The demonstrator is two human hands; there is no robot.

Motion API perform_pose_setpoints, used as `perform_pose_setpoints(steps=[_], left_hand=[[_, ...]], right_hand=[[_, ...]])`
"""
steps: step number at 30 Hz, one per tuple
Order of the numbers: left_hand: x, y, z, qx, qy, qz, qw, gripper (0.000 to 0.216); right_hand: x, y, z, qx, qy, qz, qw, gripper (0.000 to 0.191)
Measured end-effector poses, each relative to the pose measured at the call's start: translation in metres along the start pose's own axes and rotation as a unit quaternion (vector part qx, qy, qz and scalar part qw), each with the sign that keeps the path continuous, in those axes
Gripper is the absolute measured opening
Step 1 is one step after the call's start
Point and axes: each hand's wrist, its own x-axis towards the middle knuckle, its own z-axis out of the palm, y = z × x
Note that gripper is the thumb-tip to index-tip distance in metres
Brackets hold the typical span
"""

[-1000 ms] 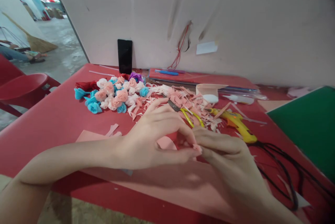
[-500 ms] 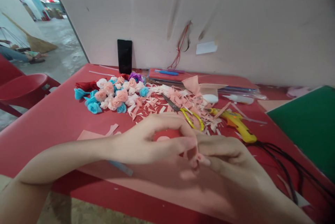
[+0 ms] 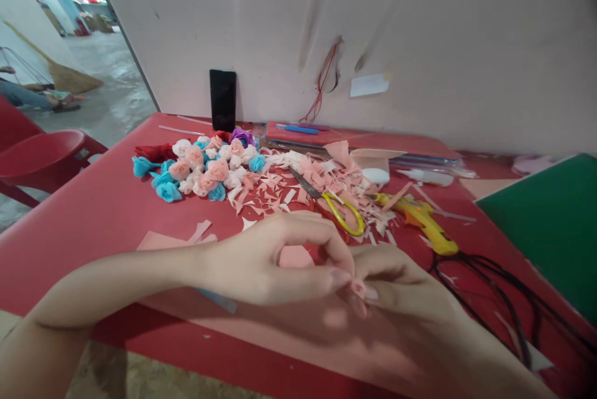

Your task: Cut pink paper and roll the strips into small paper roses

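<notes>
Between my fingertips is a small pink paper rose (image 3: 358, 289), tightly rolled at its centre. My right hand (image 3: 410, 284) pinches it between thumb and fingers. My left hand (image 3: 284, 256) reaches in from the left, thumb and forefinger closed on the rose's near side, partly hiding it. Beneath both hands lies a large pink paper sheet (image 3: 298, 324). Just beyond them rest yellow-handled scissors (image 3: 342, 212) among pink and white paper scraps (image 3: 275, 184). A yellow glue gun (image 3: 429, 225) lies to the right.
Finished paper flowers (image 3: 205, 169) in pink, white and blue are heaped at the back left. A black phone (image 3: 223, 100) leans on the wall. Black cables (image 3: 504, 299) trail at right beside a green board (image 3: 550, 225). A red chair (image 3: 46, 153) stands at left.
Both hands have shifted slightly downward. The loose pink strip below the fingers shows less now, and the rose has turned so that its rolled centre faces me more.
</notes>
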Motion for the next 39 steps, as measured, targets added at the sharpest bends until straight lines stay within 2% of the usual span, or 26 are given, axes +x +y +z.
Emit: perform_pose_setpoints(steps=[6, 11, 15, 18, 20, 21, 24, 26, 28, 33, 36, 37, 39], left_hand=[[0.0, -0.001, 0.002, 0.02, 0.005, 0.003, 1.0, 0.013], [0.0, -0.002, 0.002, 0.01, 0.004, 0.005, 1.0, 0.014], [-0.001, -0.002, 0.003, 0.014, -0.002, 0.005, 1.0, 0.014], [-0.001, -0.002, 0.004, 0.094, 0.032, 0.036, 0.994, 0.012], [-0.001, -0.004, 0.003, 0.212, 0.099, 0.101, 0.967, 0.009], [-0.001, -0.005, 0.002, 0.279, 0.138, 0.146, 0.939, 0.007], [-0.003, -0.008, -0.001, 0.449, 0.218, 0.28, 0.82, 0.004], [-0.007, -0.009, -0.003, 0.518, 0.238, 0.318, 0.758, 0.007], [-0.011, -0.009, -0.003, 0.554, 0.237, 0.323, 0.73, 0.011], [-0.017, -0.005, -0.002, 0.608, 0.215, 0.312, 0.698, 0.012], [-0.015, -0.004, -0.003, 0.601, 0.217, 0.302, 0.707, 0.014], [-0.014, -0.004, -0.003, 0.576, 0.22, 0.297, 0.729, 0.016], [-0.01, -0.003, -0.005, 0.46, 0.219, 0.264, 0.819, 0.016]], right_hand=[[-0.003, 0.003, 0.004, 0.085, 0.038, 0.043, 0.995, 0.012], [-0.004, 0.005, 0.004, 0.092, 0.025, 0.067, 0.993, 0.014], [-0.003, 0.006, 0.008, 0.141, 0.059, 0.093, 0.984, 0.01], [-0.003, 0.004, 0.013, 0.168, 0.1, 0.091, 0.976, 0.01], [-0.002, 0.001, 0.017, 0.18, 0.132, 0.087, 0.971, 0.014], [-0.001, -0.001, 0.018, 0.174, 0.136, 0.083, 0.972, 0.017], [0.0, -0.006, 0.022, 0.136, 0.152, 0.072, 0.976, 0.023], [0.0, -0.008, 0.025, 0.125, 0.161, 0.074, 0.976, 0.025], [-0.001, -0.006, 0.027, 0.134, 0.164, 0.077, 0.974, 0.025], [-0.008, 0.006, 0.031, 0.179, 0.129, 0.059, 0.974, 0.024], [-0.01, 0.009, 0.032, 0.178, 0.136, 0.065, 0.972, 0.023], [-0.01, 0.008, 0.033, 0.175, 0.14, 0.064, 0.973, 0.023], [-0.01, 0.006, 0.034, 0.163, 0.148, 0.063, 0.973, 0.024]])
